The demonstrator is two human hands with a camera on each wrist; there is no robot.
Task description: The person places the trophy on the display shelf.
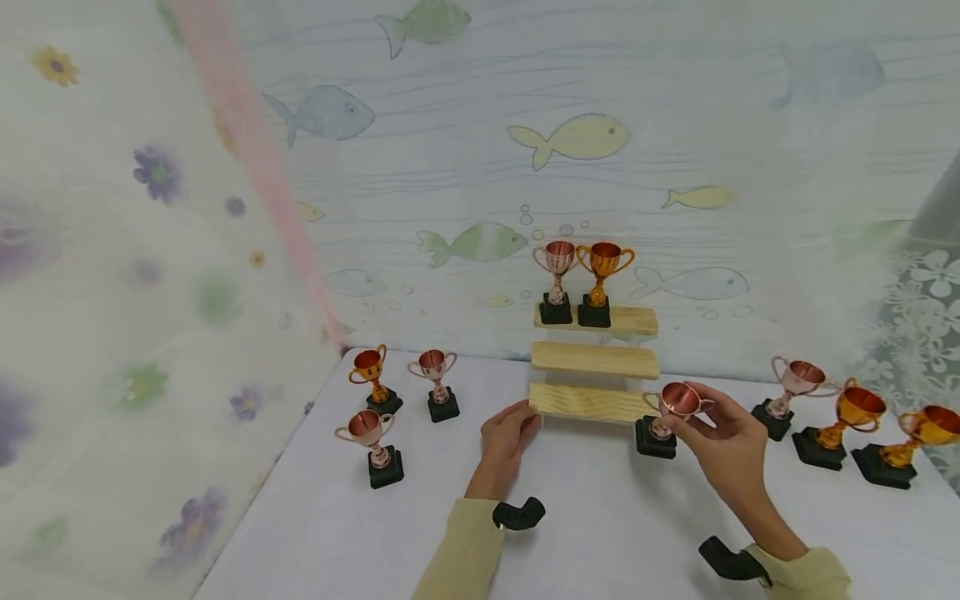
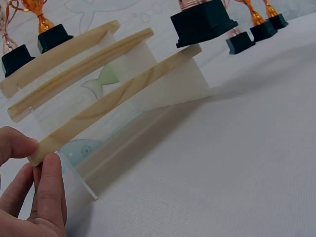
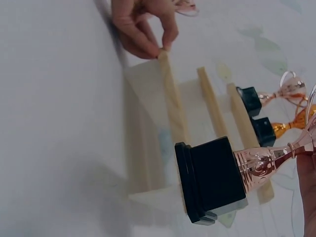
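A three-tier wooden shelf (image 1: 594,362) stands at the back middle of the white table. Its top plank carries a pink-copper trophy (image 1: 557,279) and a gold trophy (image 1: 602,282). My left hand (image 1: 528,417) pinches the left end of the lowest plank (image 2: 113,101) between thumb and fingers (image 2: 49,173). My right hand (image 1: 686,417) grips a copper trophy (image 1: 678,400) by its cup. Its black base (image 3: 217,177) is at the right end of that plank. I cannot tell whether the base touches the table.
Three trophies stand on the left of the table (image 1: 600,533), a gold one (image 1: 369,375) and two copper ones (image 1: 435,379) (image 1: 372,442). Three more line the right side (image 1: 795,392) (image 1: 851,421) (image 1: 915,437). Fish-print cloth hangs behind, and a floral curtain on the left.
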